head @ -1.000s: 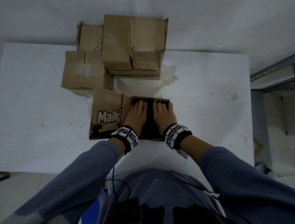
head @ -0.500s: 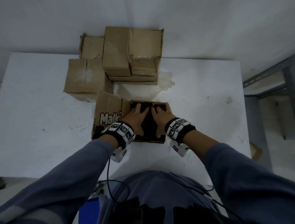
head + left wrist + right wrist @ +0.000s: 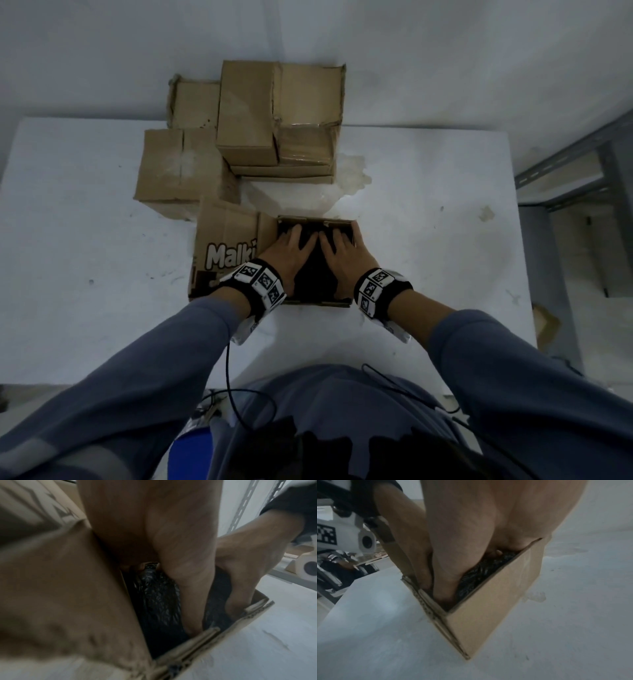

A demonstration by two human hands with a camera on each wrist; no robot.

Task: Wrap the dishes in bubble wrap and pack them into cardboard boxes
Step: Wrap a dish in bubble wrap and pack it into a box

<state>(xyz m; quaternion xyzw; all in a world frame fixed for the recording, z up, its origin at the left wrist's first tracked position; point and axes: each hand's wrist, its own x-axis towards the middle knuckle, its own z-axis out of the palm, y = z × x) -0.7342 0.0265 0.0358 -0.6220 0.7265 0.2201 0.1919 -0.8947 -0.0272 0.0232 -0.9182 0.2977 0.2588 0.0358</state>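
An open cardboard box (image 3: pixel 318 303) stands on the white table, its printed "Malki" flap (image 3: pixel 226 250) folded out to the left. Inside lies a bundle in black bubble wrap (image 3: pixel 313 274), also visible in the left wrist view (image 3: pixel 157 601) and the right wrist view (image 3: pixel 481 572). My left hand (image 3: pixel 291 255) and right hand (image 3: pixel 342 255) are side by side inside the box. Each grips the bundle, fingers curled over its far side and thumbs (image 3: pixel 192 615) pushed down at the near wall (image 3: pixel 496 601). What the wrap contains is hidden.
Closed cardboard boxes are stacked at the back of the table (image 3: pixel 281 113), with another to their left (image 3: pixel 178 168). White table surface (image 3: pixel 428 246) stretches right and left of the open box. A grey metal rack (image 3: pixel 565 171) stands off the right edge.
My fingers lay flat and straight on top of the bundle; now they curl down round it inside the box. The box has not shifted on the table.
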